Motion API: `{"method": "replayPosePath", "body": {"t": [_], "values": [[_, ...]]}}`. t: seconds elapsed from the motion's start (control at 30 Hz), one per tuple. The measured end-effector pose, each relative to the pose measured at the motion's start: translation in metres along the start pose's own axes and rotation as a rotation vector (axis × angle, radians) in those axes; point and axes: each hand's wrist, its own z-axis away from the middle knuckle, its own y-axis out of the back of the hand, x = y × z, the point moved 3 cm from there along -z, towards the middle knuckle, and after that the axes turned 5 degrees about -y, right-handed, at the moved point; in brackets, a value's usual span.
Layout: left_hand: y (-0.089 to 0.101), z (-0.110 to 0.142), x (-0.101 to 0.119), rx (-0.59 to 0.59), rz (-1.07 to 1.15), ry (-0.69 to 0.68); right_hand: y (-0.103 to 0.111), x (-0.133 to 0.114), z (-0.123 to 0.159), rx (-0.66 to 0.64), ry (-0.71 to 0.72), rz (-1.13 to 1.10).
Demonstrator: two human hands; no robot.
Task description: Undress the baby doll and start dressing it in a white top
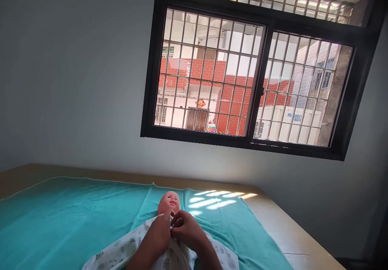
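A baby doll (pixel 169 202) lies on its back on a teal cloth (pixel 75 217), its head toward the window. White baby clothes (pixel 121 246) with small printed figures cover its body, the sleeves spread to both sides. My left hand (pixel 160 231) is closed on the front of the garment just below the doll's chin. Close against it, my right hand (pixel 186 229) pinches the same neck area, thumb and forefinger bent together. Whatever small part of the garment lies between the fingertips is hidden. My forearms cover much of the doll's lower body.
The cloth covers most of a wooden table (pixel 291 233), whose bare edge shows at the right and back. Behind it stands a grey wall (pixel 75 80) with a black-framed, barred window (pixel 209 138). Sunlight patches fall on the cloth right of the doll's head.
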Motion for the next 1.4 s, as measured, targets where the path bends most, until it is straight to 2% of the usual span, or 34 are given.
{"method": "replayPosePath", "body": {"t": [0.13, 0.37, 0.57, 0.67, 0.8, 1.0, 1.13, 1.4], "values": [[0.007, 0.003, 0.004, -0.014, -0.134, 0.015, -0.001, 0.003, -0.001, -0.003, -0.008, -0.03], [0.021, 0.006, 0.0, 0.004, -0.165, -0.019, -0.003, -0.003, 0.0, -0.022, -0.043, -0.163], [0.027, 0.011, 0.0, -0.005, -0.006, 0.003, -0.002, -0.004, 0.0, -0.064, -0.033, -0.23], [0.028, 0.011, 0.001, -0.015, 0.087, 0.04, -0.001, -0.006, 0.001, -0.057, -0.022, -0.174], [0.029, 0.01, -0.001, 0.016, 0.106, 0.011, 0.001, -0.01, 0.003, -0.029, 0.006, -0.064], [0.028, 0.008, -0.008, -0.014, 0.259, 0.007, 0.007, -0.012, 0.008, -0.05, -0.061, 0.05], [0.025, 0.005, -0.009, -0.042, 0.336, 0.008, 0.009, -0.024, 0.016, -0.044, -0.006, 0.167], [0.023, 0.006, -0.004, -0.065, 0.36, 0.071, 0.009, -0.036, 0.024, -0.012, 0.021, 0.252]]}}
